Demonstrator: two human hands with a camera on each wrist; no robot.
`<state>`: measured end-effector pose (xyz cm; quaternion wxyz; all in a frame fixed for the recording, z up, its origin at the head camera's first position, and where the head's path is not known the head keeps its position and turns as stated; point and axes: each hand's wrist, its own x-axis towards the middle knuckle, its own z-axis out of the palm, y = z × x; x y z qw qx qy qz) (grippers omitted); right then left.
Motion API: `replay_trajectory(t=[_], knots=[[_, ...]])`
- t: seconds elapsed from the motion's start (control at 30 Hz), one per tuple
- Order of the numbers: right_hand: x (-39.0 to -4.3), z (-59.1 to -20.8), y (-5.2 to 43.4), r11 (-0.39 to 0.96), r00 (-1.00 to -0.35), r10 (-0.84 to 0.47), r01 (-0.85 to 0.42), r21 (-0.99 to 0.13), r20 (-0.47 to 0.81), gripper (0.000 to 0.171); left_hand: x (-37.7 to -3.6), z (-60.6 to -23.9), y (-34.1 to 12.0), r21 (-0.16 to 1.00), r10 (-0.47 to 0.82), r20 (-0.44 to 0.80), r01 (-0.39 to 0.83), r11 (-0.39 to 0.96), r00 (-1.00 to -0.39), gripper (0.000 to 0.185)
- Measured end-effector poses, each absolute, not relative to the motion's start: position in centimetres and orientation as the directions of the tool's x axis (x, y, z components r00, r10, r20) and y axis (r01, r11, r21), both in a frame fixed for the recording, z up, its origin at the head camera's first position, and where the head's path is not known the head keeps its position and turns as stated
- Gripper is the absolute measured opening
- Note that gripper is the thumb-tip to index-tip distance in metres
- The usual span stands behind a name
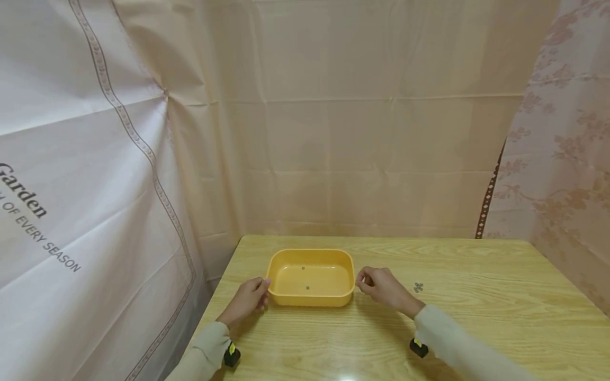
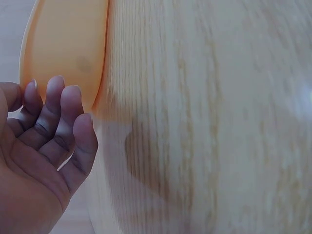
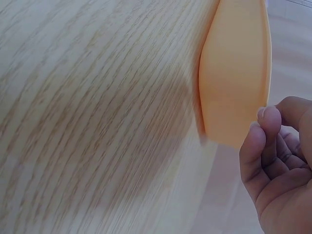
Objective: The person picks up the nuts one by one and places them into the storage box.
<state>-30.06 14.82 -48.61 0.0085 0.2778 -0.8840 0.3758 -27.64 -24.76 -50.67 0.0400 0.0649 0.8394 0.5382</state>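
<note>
An orange-yellow plastic tray (image 1: 310,302) stands on the wooden table (image 1: 486,323) near its far left corner, with two tiny dark specks (image 1: 307,288) inside. My left hand (image 1: 263,288) lies at the tray's left end, fingers relaxed, thumb tip at the rim. In the left wrist view the left hand's fingers (image 2: 53,100) lie almost straight beside the tray wall (image 2: 63,44). My right hand (image 1: 363,281) hovers just off the tray's right end, loosely curled and holding nothing. In the right wrist view the right hand's fingertips (image 3: 265,124) sit close beside the tray (image 3: 236,73).
A small dark knot-shaped item (image 1: 418,287) lies on the table right of my right hand. Pale curtains hang close behind and on both sides. The table's left edge (image 1: 214,296) runs just beside my left hand. Black-and-yellow devices (image 1: 232,354) sit under both wrists.
</note>
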Motion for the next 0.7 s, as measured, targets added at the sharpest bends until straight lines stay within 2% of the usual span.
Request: replay_trajectory(t=[0.7], knots=[[-30.16, -48.72, 14.13, 0.526, -0.81, -0.536, -0.54, -0.657, 0.237, 0.005, -27.63, -50.62, -24.66, 0.91, 0.157, 0.01, 0.074, 0.408, -0.988, 0.04]])
